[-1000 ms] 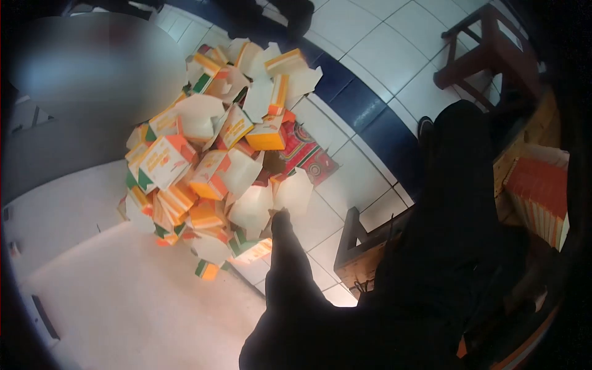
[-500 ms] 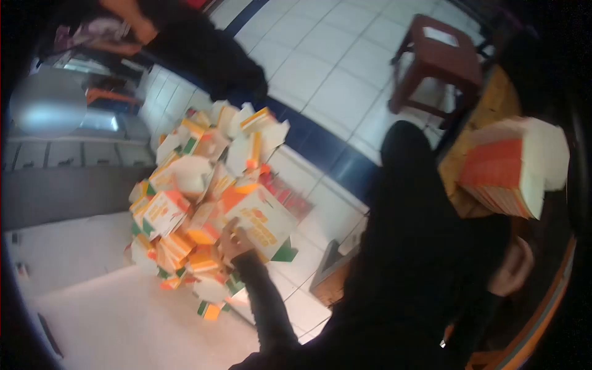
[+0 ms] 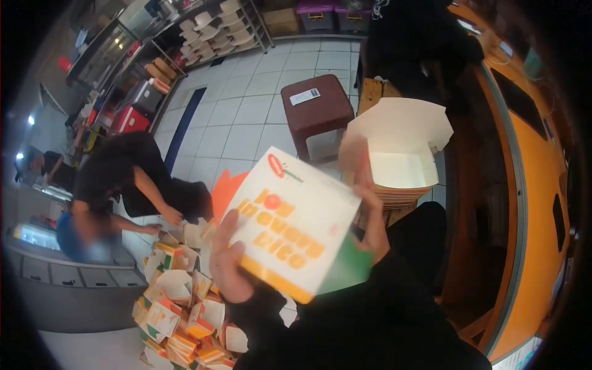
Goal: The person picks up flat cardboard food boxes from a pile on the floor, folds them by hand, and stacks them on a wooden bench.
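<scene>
A white paper food box (image 3: 290,216) with yellow lettering, an orange flap and a green side is held up in front of me. My left hand (image 3: 231,256) grips its left edge, thumb on the printed face. Around the right edge, near the green side, my right hand (image 3: 373,225) is closed. Just beyond that hand rises a stack of nested boxes (image 3: 401,196), the top one open with its white inside showing. Down to the left lies a loose heap of similar boxes (image 3: 179,314).
A person in dark clothes (image 3: 117,176) bends over the heap, hands near it. A brown stool (image 3: 317,114) stands ahead on the tiled floor. An orange counter (image 3: 524,203) runs along the right. Racks with stacked containers (image 3: 216,31) stand at the back.
My left hand has lifted the box from the heap and brought it right, up before me. My right hand has come up to hold it too. The view has turned upward.
</scene>
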